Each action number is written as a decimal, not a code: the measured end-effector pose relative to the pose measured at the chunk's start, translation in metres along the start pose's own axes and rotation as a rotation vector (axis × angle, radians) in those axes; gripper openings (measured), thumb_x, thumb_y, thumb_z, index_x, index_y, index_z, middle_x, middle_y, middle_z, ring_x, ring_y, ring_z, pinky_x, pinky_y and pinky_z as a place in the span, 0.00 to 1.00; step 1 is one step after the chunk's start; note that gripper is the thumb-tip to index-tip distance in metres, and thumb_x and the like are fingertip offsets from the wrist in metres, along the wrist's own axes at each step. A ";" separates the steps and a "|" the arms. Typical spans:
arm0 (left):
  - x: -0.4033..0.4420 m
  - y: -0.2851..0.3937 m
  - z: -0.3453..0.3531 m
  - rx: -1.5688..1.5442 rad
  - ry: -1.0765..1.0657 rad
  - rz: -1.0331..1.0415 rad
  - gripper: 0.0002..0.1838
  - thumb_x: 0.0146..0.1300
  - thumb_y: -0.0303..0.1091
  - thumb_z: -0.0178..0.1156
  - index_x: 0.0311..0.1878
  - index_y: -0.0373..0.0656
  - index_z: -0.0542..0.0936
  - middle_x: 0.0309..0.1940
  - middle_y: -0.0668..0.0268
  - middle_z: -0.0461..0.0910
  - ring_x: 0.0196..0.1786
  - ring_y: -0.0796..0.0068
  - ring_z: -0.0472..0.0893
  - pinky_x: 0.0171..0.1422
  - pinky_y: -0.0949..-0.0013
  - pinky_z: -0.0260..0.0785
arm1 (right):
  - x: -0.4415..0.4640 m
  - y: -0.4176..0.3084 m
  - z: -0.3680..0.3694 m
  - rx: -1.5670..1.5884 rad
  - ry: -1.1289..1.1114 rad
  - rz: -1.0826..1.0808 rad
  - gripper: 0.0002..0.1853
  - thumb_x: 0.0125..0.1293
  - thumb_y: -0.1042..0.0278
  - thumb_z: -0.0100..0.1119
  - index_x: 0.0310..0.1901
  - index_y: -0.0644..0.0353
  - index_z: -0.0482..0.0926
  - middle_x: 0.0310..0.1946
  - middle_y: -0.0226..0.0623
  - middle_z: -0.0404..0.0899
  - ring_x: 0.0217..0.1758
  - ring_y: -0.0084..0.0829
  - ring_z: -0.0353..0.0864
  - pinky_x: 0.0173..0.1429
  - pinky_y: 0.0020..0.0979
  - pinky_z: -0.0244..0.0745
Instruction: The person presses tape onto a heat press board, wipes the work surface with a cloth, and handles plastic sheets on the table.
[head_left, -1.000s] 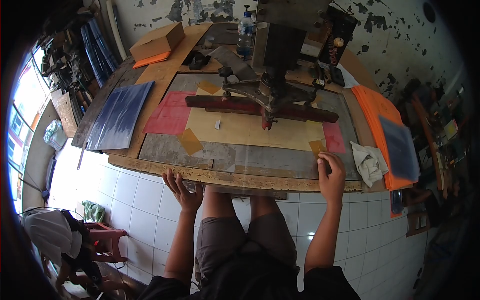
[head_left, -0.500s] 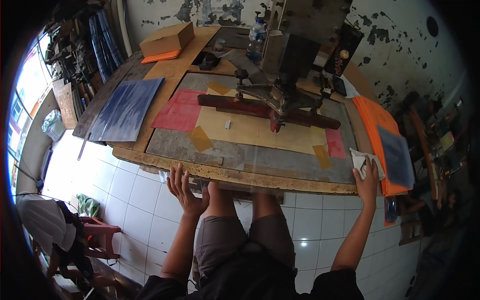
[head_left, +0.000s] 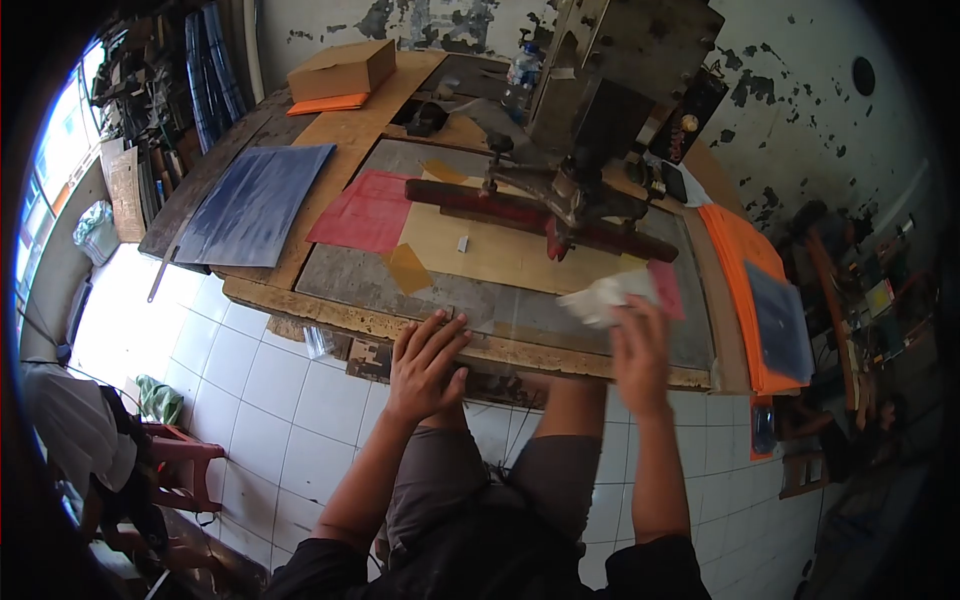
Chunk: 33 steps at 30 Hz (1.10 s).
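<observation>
A white rag (head_left: 605,297) is in the grip of my right hand (head_left: 640,345), over the right part of the grey metal plate (head_left: 345,275). The moving fingers are slightly blurred. My left hand (head_left: 430,365) rests on the worn wooden front edge (head_left: 330,312) of the table, fingers stretched out and holding nothing. On the plate lie a yellow sheet (head_left: 500,262), a red sheet (head_left: 365,212) and pieces of brown tape (head_left: 410,270). A small white piece (head_left: 463,244) sits on the yellow sheet. Above them hangs the machine's red bar (head_left: 480,208).
At left lies a stack of bluish plastic sheets (head_left: 255,205); behind it stands a cardboard box (head_left: 342,72). Orange sheets (head_left: 735,270) with clear plastic line the right edge. A water bottle (head_left: 522,78) stands beside the machine column (head_left: 640,60). Other people sit at both sides.
My right hand has carried the rag leftward from the table's right edge to over the plate. My left hand has shifted right along the front edge. The view has tilted slightly.
</observation>
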<state>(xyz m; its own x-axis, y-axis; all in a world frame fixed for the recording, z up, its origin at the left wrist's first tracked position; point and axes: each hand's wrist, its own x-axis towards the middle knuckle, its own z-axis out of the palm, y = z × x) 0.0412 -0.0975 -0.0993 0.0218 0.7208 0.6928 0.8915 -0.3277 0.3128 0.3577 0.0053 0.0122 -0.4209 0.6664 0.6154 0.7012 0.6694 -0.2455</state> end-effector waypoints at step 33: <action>-0.010 -0.006 0.015 0.023 0.113 0.027 0.24 0.69 0.46 0.61 0.67 0.52 0.85 0.73 0.67 0.82 0.79 0.60 0.74 0.86 0.51 0.51 | 0.064 0.067 0.118 -0.100 -0.228 -0.107 0.27 0.83 0.49 0.53 0.79 0.43 0.74 0.79 0.45 0.68 0.79 0.55 0.70 0.82 0.56 0.63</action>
<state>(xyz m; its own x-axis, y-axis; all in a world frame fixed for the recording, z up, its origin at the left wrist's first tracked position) 0.0421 -0.0936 -0.1185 -0.0042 0.6378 0.7702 0.9014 -0.3311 0.2791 0.3096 0.1320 -0.0535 -0.6069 0.6576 0.4463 0.6939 0.7122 -0.1059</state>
